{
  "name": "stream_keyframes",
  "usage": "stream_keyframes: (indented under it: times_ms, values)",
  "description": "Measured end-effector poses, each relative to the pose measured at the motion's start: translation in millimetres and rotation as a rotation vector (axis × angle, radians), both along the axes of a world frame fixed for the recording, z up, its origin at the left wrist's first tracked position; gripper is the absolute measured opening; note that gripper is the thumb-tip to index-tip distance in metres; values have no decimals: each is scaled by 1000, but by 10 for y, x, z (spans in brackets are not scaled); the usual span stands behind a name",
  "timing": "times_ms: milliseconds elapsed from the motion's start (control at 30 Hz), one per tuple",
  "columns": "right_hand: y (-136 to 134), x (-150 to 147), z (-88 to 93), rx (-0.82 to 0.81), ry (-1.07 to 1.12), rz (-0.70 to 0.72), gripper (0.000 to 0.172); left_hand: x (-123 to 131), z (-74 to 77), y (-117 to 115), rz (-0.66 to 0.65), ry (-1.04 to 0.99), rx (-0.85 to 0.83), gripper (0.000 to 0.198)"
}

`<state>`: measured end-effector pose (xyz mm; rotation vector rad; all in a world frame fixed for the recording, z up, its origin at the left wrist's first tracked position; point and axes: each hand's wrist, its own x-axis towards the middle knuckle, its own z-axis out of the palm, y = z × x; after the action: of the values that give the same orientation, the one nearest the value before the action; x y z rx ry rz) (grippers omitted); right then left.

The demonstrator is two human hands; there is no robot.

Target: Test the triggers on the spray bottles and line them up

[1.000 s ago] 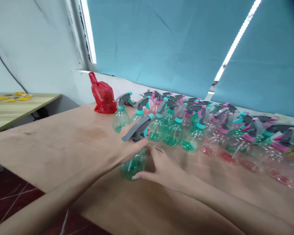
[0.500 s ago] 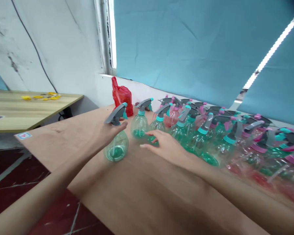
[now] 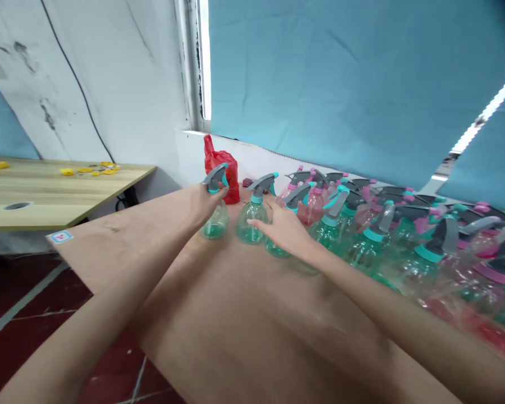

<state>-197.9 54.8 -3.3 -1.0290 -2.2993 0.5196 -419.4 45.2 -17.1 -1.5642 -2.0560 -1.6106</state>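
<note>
My left hand (image 3: 202, 203) is closed round the neck of a clear green spray bottle (image 3: 214, 223) with a grey and teal trigger head, standing on the brown table (image 3: 244, 320) at the left end of a row. My right hand (image 3: 283, 229) lies flat with fingers spread, its fingertips against the neighbouring green spray bottle (image 3: 252, 219). Behind and to the right stand several more green and pink spray bottles (image 3: 362, 224), packed close together along the wall.
A red plastic bag (image 3: 222, 166) sits at the table's far corner under the window with a blue blind (image 3: 345, 78). A light wooden desk (image 3: 46, 188) with small yellow parts stands to the left. Dark red floor (image 3: 21, 314) lies below the table's left edge.
My left hand carried the green bottle away from me and set it at the left end of the row. My right hand moved forward to the neighbouring bottle.
</note>
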Motion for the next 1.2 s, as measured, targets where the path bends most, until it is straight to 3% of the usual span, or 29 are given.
stream_keyframes:
  times_ms: [267, 767, 933, 1200]
  values:
    - [102, -162, 36, -136, 39, 36, 61, 1, -41, 362, -72, 45, -100, 32]
    - [237, -401, 10, -349, 75, 10, 71, 86, 22, 278, -67, 68, -213, 31]
    - [239, -413, 27, -433, 41, 19, 36, 81, 56, 236, -50, 66, -153, 23]
    - [232, -450, 107, -507, -47, 31, 33, 70, 110, 80, -65, 18, -152, 46]
